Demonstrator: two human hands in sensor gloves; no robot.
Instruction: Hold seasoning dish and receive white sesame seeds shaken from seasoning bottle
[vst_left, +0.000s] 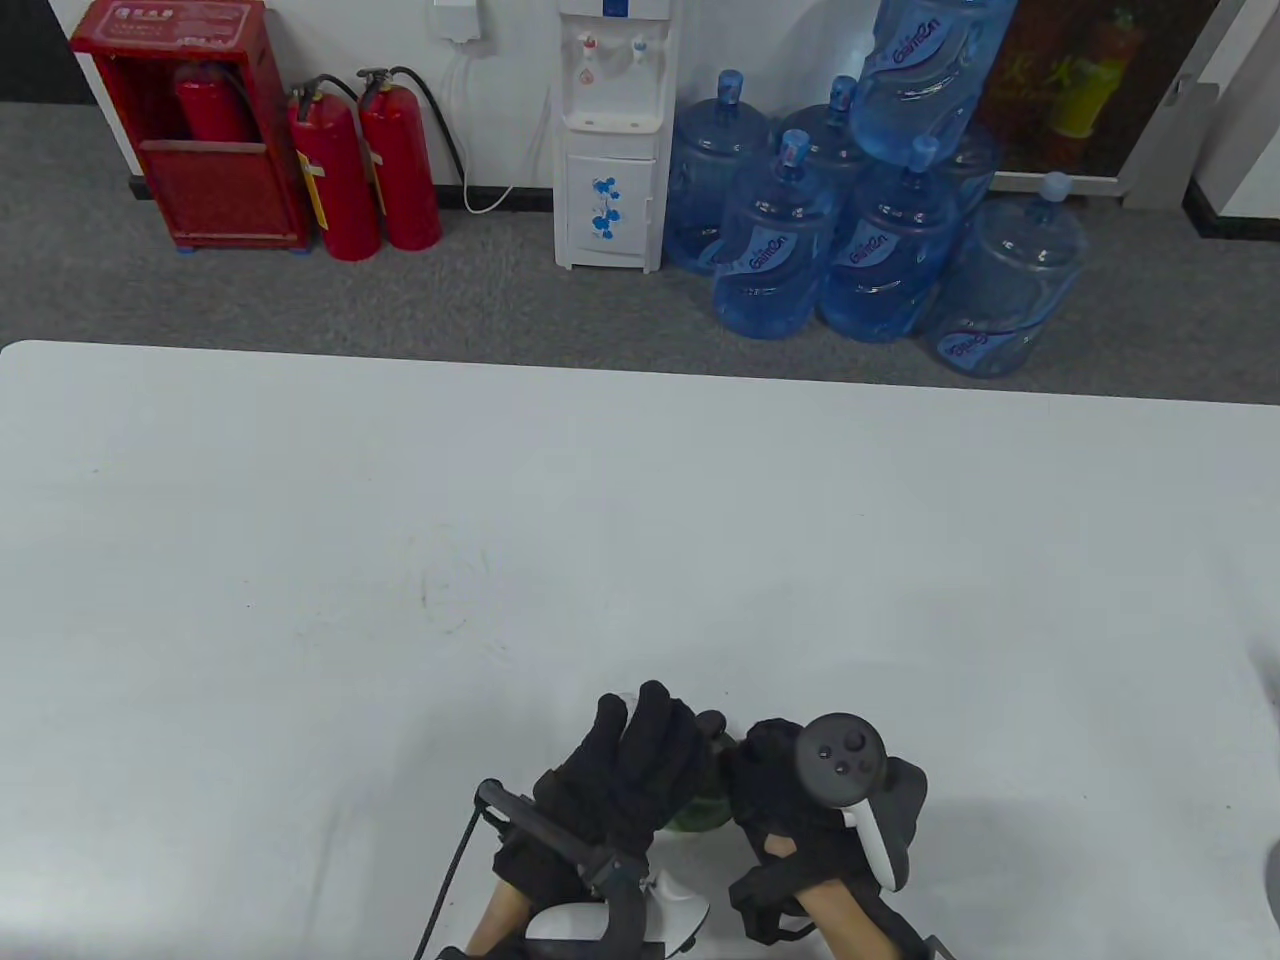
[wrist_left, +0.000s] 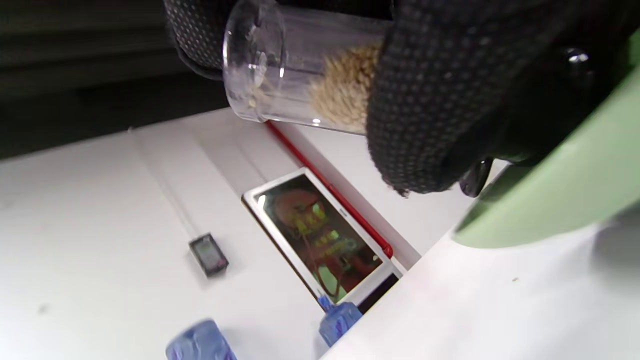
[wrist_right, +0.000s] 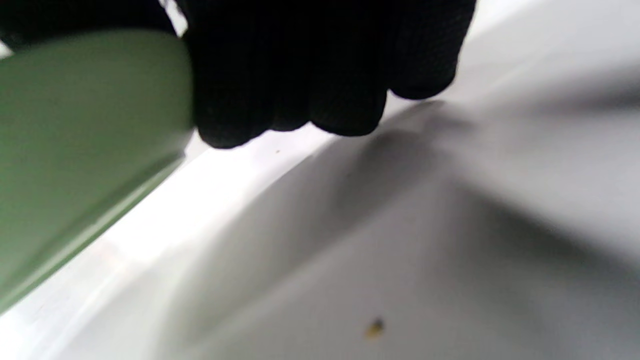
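My left hand (vst_left: 640, 770) grips a clear seasoning bottle (wrist_left: 290, 65) partly filled with pale sesame seeds, tipped on its side over a green seasoning dish (wrist_left: 560, 195). In the table view only a sliver of the dish (vst_left: 700, 815) shows between my hands, near the table's front edge. My right hand (vst_left: 790, 790) holds the dish at its right rim; in the right wrist view its gloved fingers (wrist_right: 300, 75) curl against the green dish (wrist_right: 85, 150), which is lifted a little off the table. The bottle's mouth is hidden behind my left fingers (wrist_left: 450, 90).
The white table (vst_left: 640, 550) stretches away ahead of my hands. A stray seed (wrist_right: 374, 327) lies on it near my right hand. Beyond the far edge stand water jugs (vst_left: 870, 230), a water dispenser (vst_left: 612, 140) and fire extinguishers (vst_left: 365, 165).
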